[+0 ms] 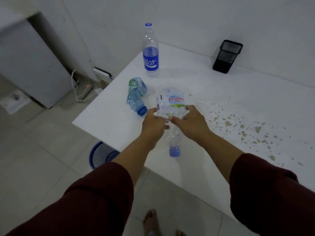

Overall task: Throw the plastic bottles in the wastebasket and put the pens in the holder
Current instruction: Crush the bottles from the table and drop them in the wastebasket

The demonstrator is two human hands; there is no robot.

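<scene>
A large crumpled clear bottle [171, 101] with a white label and a blue cap lies on the white table [221, 103], cap toward me. My left hand [152, 124] and my right hand [189, 121] both grip its middle. To its left lies a smaller crushed bottle [135, 95] with a green label and blue neck. A tall bottle with a blue label [150, 53] stands upright at the table's far left corner. A black mesh pen holder [227, 56] stands by the wall. A blue wastebasket [99, 155] sits on the floor under the table's left edge. No pens are visible.
A white cabinet [29, 62] stands at the left, with a power strip [85, 90] and cables on the tiled floor beside it. The table's right part is speckled with brown stains [243, 132]. My bare feet [150, 222] show at the bottom.
</scene>
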